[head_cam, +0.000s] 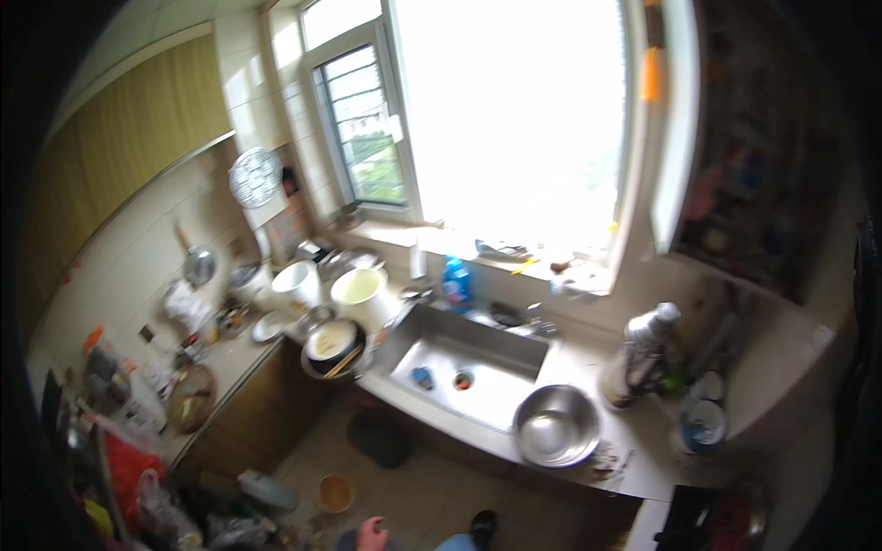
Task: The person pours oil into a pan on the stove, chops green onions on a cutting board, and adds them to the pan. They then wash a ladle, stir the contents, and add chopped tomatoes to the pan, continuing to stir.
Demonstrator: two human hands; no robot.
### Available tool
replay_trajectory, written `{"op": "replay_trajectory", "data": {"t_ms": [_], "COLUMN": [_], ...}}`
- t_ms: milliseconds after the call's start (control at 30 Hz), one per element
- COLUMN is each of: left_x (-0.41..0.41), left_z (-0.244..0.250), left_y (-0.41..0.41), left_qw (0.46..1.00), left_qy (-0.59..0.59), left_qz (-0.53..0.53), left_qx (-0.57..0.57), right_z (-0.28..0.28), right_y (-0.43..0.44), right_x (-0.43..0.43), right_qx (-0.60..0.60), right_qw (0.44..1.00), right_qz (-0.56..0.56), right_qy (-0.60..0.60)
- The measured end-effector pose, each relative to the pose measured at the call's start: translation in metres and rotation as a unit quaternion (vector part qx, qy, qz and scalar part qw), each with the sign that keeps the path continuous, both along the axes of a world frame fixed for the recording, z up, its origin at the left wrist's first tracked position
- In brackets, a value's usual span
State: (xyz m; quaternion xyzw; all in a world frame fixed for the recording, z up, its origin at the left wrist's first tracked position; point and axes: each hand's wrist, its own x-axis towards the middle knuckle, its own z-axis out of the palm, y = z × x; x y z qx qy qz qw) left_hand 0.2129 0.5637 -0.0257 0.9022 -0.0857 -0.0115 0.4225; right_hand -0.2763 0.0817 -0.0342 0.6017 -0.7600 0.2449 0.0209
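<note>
My left hand [372,535] shows at the bottom edge of the view, above the floor. Its fingers look partly curled, and blur hides whether anything is in them. A grey shape [346,541] beside it is cut off by the frame. My right hand is out of view. Before me is a stainless steel sink [475,406] with a blue item [422,377] lying inside and reddish bits at the drain [463,380]. A steel pot [557,427] stands at the sink's near right corner. Left of the sink, a bowl with chopsticks [342,361] rests in a larger vessel at the counter edge.
White tubs [360,288] and a blue bottle [456,282] stand behind the sink, below the window. A black stove [689,520] is at the lower right. On the floor are a dark bin [379,437], an orange-brown tub [336,493] and a plastic jug [267,489]. Bags crowd the lower left.
</note>
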Motion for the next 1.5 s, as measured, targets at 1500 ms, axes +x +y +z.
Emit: {"op": "replay_trajectory", "data": {"t_ms": [1500], "left_x": [0.460], "left_z": [0.099], "left_y": [-0.265], "left_qw": [0.854], "left_qy": [0.018], "left_qz": [-0.497], "left_qx": [0.157], "right_z": [0.109], "right_y": [0.106], "right_x": [0.759], "right_qx": [0.481], "right_qw": [0.653], "right_qz": [0.444], "right_qy": [-0.381]}}
